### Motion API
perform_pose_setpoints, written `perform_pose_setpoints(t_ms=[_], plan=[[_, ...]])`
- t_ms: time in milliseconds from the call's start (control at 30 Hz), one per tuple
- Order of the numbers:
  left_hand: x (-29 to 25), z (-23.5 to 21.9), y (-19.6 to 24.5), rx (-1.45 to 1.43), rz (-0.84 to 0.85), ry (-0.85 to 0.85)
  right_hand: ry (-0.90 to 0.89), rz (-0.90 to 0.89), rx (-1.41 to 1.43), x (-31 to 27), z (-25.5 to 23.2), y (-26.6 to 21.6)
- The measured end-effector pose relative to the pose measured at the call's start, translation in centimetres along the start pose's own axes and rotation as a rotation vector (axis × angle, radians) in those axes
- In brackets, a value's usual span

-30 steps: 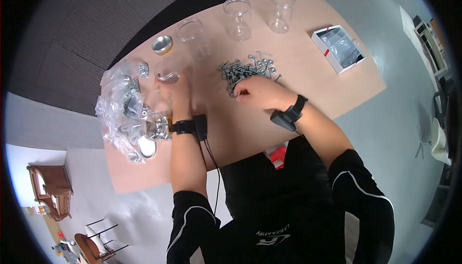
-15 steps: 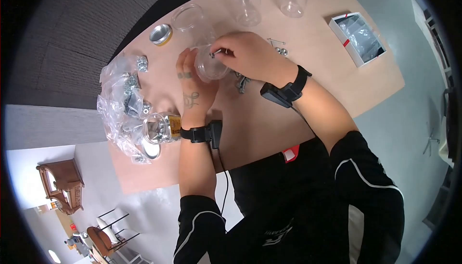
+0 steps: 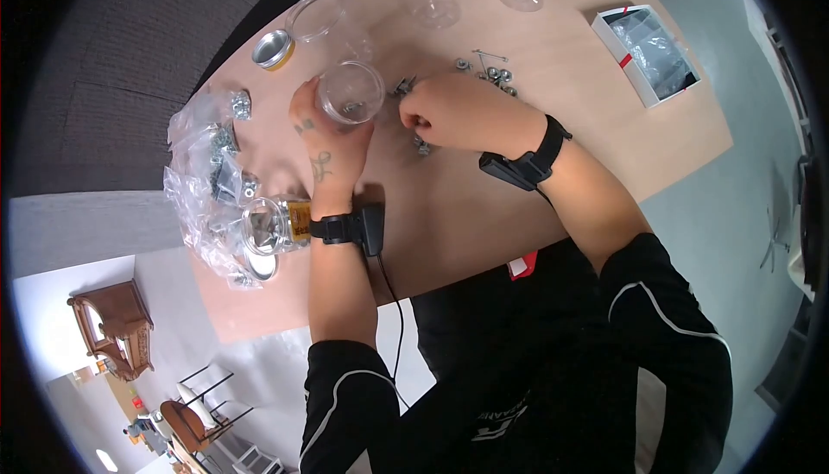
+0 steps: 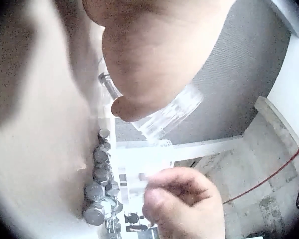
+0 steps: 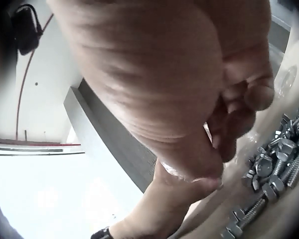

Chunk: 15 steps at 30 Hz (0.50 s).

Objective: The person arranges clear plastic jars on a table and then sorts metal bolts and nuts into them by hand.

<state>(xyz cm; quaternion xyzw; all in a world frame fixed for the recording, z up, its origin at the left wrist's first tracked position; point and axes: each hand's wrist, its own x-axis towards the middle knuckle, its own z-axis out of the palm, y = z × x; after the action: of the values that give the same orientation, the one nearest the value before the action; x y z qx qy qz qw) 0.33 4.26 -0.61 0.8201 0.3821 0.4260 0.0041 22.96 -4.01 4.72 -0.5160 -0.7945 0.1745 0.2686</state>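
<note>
My left hand [image 3: 332, 146] grips a clear plastic jar [image 3: 363, 85] around its side, mouth facing up toward the head camera; a small piece of metal hardware [image 3: 352, 109] shows inside. Just right of the jar, my right hand [image 3: 471, 111] hovers low over a pile of silvery bolts [image 3: 496, 77] and hides much of it. Its fingers are curled, and no bolt shows between them. In the right wrist view, the curled fingers [image 5: 236, 119] are beside hex-head bolts with nuts [image 5: 284, 149]. The left wrist view shows bolts [image 4: 100, 174] below the left hand.
More clear jars [image 3: 432, 8] stand along the far edge, near a metal lid [image 3: 273, 49]. Bagged hardware [image 3: 207, 154] and a labelled jar of metal parts [image 3: 268, 225] lie left. A white box [image 3: 639, 85] holding a plastic bag sits at right.
The right hand moved from the bolts to the jar's mouth with a pinched bolt, then back to the pile without it. The left hand shifted the jar right, then slightly back left.
</note>
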Motion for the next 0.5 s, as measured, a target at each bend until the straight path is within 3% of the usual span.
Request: perform_pose_setpoints(t_ms=[33, 233, 300, 500], plan=[[0.0, 0.0, 0.0, 0.003, -0.002, -0.002, -0.096, 0.035, -0.030, -0.3, 0.5, 0.3], [-0.1, 0.6, -0.1, -0.138, -0.111, -0.037, -0.087, -0.042, -0.050, -1.1, 2.3, 1.1], [-0.2, 1.2, -0.5, -0.247, -0.122, 0.034, -0.078, -0.051, -0.078, -1.3, 2.5, 0.9], [-0.1, 0.4, 0.0, -0.098, -0.045, -0.026, -0.015, -0.128, -0.086, -1.3, 2.5, 0.9]])
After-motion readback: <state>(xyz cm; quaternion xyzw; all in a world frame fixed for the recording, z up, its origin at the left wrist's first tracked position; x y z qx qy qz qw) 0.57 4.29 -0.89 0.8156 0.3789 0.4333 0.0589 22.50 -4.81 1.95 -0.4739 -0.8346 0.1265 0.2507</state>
